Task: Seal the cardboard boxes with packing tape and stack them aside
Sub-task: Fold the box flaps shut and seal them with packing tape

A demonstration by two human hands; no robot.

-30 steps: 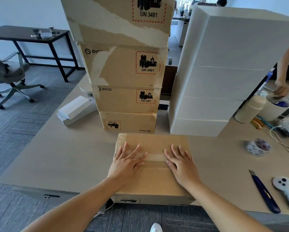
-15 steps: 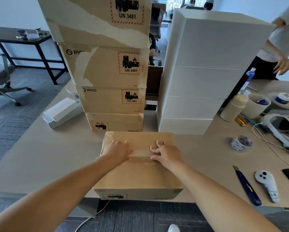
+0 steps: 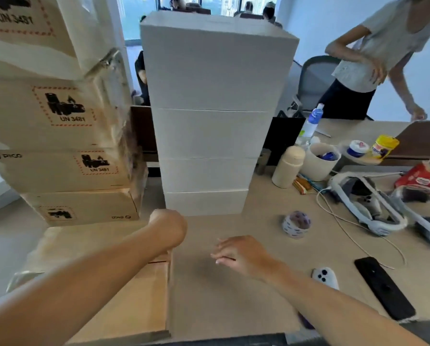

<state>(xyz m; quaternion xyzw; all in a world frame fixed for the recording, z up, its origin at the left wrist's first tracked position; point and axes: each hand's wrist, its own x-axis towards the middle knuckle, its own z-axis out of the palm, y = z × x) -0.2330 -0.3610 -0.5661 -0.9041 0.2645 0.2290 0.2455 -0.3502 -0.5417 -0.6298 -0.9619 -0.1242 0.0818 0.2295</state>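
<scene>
The left hand (image 3: 169, 227) is hovering at the far right corner of the flat brown cardboard box (image 3: 114, 295), fingers hidden behind the wrist, so its hold cannot be told. Just right of it, the right hand (image 3: 241, 254) is hovering loose-fingered and empty above the beige tabletop (image 3: 233, 303), the printed white tape roll (image 3: 296, 224) lying beyond it.

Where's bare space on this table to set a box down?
Bare tabletop lies between the cardboard box and the white controller, in front of the white stack, under the right hand. Beyond the tape roll, the cup, headset and phone crowd the right side.
</scene>
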